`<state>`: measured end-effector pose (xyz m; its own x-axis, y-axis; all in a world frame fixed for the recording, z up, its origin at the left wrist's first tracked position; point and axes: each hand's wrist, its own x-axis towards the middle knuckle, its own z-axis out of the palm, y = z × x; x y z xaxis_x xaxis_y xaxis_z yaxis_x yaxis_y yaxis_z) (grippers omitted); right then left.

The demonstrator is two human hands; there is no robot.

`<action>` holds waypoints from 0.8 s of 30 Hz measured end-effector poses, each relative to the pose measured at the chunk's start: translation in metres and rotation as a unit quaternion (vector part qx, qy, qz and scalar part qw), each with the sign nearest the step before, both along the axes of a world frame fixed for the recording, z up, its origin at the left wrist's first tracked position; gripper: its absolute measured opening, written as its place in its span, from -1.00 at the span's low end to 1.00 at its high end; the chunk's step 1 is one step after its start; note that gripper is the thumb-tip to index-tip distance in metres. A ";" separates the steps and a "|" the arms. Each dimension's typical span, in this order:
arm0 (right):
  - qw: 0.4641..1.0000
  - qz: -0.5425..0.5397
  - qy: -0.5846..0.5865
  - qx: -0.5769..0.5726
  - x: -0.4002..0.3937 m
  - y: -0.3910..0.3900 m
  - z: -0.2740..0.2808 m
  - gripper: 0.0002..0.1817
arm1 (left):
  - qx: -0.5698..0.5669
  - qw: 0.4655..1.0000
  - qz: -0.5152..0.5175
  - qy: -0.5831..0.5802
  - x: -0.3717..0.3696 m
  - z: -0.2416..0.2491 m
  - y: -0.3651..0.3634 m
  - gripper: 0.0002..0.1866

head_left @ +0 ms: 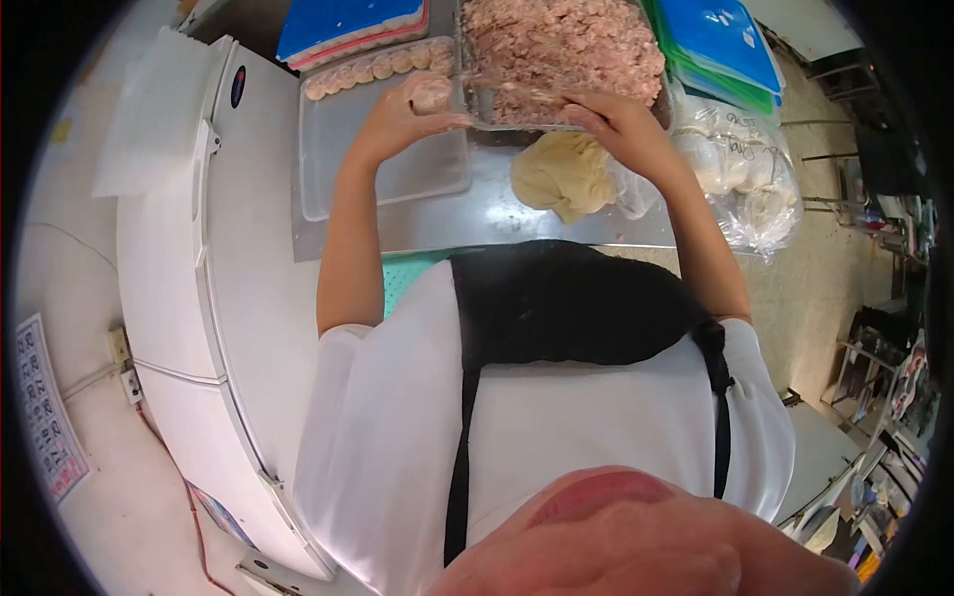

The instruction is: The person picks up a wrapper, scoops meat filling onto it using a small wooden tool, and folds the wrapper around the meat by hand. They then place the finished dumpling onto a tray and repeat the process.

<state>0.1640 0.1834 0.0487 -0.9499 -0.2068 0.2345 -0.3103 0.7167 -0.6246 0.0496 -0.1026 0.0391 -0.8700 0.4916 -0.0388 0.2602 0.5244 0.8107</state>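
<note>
My left hand (397,121) is over the right part of a clear plastic tray (383,184), its fingers curled round a pinkish meatball (430,94) and its thumb pointing right. Along the far side of that tray runs a row of similar balls (373,70). Across the near rim of a clear tub (512,126) reaches my right hand (621,124), its fingers bent together toward the left. A pale, blurred streak extends from its fingertips over the meat; I cannot tell what it is. Pink minced meat (561,45) fills the tub.
A crumpled yellowish cloth (566,177) lies on the metal table (427,226). Blue-lidded containers (348,25) are stacked at the far left, and blue and green lids (725,45) at the right. A clear bag of pale items (745,169) sits below them. A white refrigerator (258,278) stands left.
</note>
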 end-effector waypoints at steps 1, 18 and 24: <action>0.999 -0.012 -0.015 -0.049 0.005 0.002 -0.006 -0.67 | 0.014 0.999 0.009 0.027 -0.008 -0.020 -0.017 -0.45; 0.897 -0.289 -0.193 -0.275 0.114 0.031 -0.031 -0.69 | -0.091 0.965 0.085 0.233 -0.118 -0.135 0.004 -0.20; 0.944 -0.246 -0.180 -0.126 0.101 0.044 -0.031 -0.64 | -0.136 0.957 0.093 0.238 -0.141 -0.161 0.010 -0.11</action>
